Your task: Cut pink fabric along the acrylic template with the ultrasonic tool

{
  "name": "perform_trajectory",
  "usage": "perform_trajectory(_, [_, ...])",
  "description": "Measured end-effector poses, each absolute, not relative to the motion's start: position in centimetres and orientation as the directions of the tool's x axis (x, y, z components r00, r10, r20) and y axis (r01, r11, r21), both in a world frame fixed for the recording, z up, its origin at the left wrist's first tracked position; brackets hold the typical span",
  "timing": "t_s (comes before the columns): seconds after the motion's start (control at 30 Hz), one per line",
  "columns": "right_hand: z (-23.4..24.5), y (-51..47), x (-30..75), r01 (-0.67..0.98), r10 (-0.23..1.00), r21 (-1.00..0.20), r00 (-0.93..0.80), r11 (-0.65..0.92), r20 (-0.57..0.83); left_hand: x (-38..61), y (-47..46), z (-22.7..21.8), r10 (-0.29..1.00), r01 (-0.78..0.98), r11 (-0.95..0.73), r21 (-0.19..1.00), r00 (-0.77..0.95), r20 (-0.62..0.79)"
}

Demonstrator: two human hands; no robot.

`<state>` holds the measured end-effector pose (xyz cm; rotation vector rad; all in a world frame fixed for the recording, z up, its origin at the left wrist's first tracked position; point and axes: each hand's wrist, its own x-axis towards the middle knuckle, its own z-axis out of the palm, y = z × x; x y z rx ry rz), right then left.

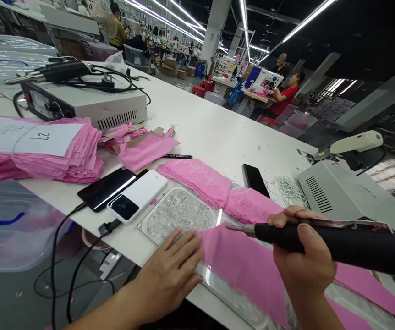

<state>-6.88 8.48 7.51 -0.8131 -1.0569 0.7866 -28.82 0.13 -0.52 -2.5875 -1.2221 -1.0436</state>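
My right hand (pixel 304 256) is wrapped round a black handheld cutter (pixel 348 245), whose narrow metal tip points left. That tip is over the upper edge of a flat pink fabric piece (pixel 244 270); whether it touches I cannot tell. My left hand (pixel 173 270) lies with fingers extended at the fabric's left edge, over a clear, scratched plate (pixel 180 208). Just beyond the plate are two pink lace-like fabric stacks, one to the left (pixel 200 181) and another to the right (pixel 252 206). More pink fabric (pixel 369 284) lies at the lower right, partly behind my right arm.
On the left are a tied pink bundle (pixel 46 151), a phone (pixel 106 189), a white power bank (pixel 139 195) and a grey box (pixel 90 103) bearing another black handheld tool (pixel 60 71). A second phone (pixel 255 179) and grey box (pixel 348 192) stand right. People work behind.
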Motion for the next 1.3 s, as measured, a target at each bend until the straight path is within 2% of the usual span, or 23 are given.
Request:
perform_trajectory(0.77, [6.6,8.7,-7.9,-0.111,0.866,-0.871,0.219,0.479,0.449,-28.9,-0.1,-0.7,0.693,0.753,-0.616,0.23,0.379,0.613])
perform_trajectory(1.3, [6.5,8.1,-9.3,-0.167,0.895,-0.885,0.184,0.435,0.406,-30.2,-0.9,-0.4,0.656,0.684,-0.678,0.271,0.396,0.642])
